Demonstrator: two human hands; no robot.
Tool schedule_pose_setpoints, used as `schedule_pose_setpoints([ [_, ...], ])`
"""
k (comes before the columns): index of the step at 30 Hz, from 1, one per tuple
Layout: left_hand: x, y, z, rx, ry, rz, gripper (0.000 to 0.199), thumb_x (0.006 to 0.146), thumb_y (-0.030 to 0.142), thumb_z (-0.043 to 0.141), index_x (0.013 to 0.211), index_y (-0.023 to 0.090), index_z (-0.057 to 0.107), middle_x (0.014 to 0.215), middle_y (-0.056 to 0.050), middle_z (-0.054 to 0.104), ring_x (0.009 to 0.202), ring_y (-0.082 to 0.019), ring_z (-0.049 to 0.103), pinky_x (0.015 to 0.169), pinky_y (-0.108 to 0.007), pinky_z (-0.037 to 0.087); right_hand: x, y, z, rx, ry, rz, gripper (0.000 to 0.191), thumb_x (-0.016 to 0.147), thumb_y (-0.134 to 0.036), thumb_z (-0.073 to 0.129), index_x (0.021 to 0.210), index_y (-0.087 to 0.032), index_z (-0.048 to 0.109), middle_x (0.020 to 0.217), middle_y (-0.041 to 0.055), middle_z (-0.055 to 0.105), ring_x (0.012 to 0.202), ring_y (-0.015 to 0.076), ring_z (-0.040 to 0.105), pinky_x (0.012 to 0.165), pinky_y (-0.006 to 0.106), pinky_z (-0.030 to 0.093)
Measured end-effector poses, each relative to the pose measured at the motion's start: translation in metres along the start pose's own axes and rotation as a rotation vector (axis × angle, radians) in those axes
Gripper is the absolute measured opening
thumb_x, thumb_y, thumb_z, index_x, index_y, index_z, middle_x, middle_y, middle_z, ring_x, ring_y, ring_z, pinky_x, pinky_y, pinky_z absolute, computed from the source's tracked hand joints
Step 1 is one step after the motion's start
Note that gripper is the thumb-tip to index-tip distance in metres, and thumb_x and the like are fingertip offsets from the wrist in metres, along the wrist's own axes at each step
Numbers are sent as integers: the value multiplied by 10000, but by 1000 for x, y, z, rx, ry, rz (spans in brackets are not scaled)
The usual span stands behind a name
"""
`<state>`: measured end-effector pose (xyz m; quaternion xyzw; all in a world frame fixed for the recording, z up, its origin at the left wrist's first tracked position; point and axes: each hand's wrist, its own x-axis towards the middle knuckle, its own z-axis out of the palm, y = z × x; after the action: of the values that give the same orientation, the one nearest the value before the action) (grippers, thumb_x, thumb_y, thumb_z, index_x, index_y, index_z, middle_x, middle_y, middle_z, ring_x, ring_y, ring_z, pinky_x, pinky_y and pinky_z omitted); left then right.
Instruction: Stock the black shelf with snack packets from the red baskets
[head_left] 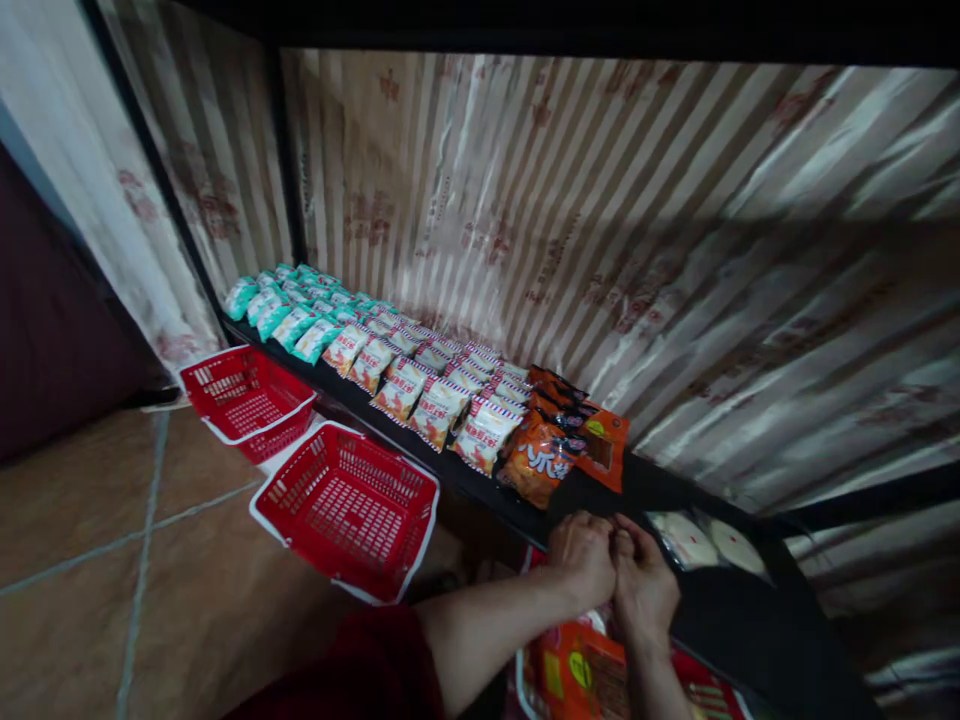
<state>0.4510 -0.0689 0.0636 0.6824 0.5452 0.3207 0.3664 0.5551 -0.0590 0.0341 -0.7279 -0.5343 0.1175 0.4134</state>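
My left hand [583,556] and my right hand [643,580] meet above a red basket [531,690] at the bottom, their fingers curled together. Whatever they hold between them is hidden. Below them, an orange snack packet [589,668] lies in that basket with other packets. Just beyond my hands on the black shelf [720,610] are an orange puffed bag [538,460] and a flat orange packet [604,446]. Two clear packs with round, pale contents [690,540] lie to the right of my hands.
Rows of white snack bags [441,408] and green bags [292,326] line the shelf toward the left. Two red baskets, one nearer [352,520] and one farther [247,400], stand on the tiled floor. Striped plastic sheeting [480,200] hangs behind.
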Motion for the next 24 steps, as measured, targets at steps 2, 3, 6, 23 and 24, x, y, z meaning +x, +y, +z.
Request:
schedule_pose_setpoints([
  [2, -28, -10, -19, -42, -5, -44, 387, 895, 287, 319, 1076, 126, 621, 1082, -135, 617, 988, -215, 571, 892, -331, 467, -30, -18, 5, 31, -24, 8, 595, 674, -539, 408, 1016, -122, 657, 914, 159, 703, 734, 259, 638, 665, 349, 474],
  [3, -42, -17, -29, -55, -4, -65, 384, 891, 291, 327, 1078, 131, 622, 1087, -134, 612, 982, -214, 576, 882, -328, 474, -45, -28, 9, 46, -48, 11, 605, 664, -544, 414, 1018, -116, 655, 920, 161, 702, 740, 259, 641, 670, 348, 476],
  [6, -85, -40, -58, -42, 4, -119, 366, 874, 283, 355, 1079, 142, 624, 1096, -133, 604, 990, -223, 582, 882, -342, 477, -93, -53, 24, 60, -137, 42, 617, 633, -550, 425, 1004, -112, 654, 914, 163, 702, 759, 270, 646, 678, 358, 484],
  [23, -260, -218, -321, 171, 213, -393, 311, 818, 132, 432, 1042, 159, 646, 1101, -90, 653, 1022, -170, 592, 904, -260, 430, -286, -261, 210, 271, -562, -272, 330, 700, -384, 464, 807, -165, 687, 842, 91, 709, 828, 225, 650, 807, 347, 486],
  [24, -271, -234, -347, 182, 244, -424, 305, 824, 133, 424, 1031, 163, 646, 1086, -85, 659, 1019, -167, 593, 900, -256, 427, -299, -283, 230, 295, -612, -308, 314, 711, -378, 469, 795, -169, 688, 823, 81, 709, 818, 219, 648, 811, 345, 485],
])
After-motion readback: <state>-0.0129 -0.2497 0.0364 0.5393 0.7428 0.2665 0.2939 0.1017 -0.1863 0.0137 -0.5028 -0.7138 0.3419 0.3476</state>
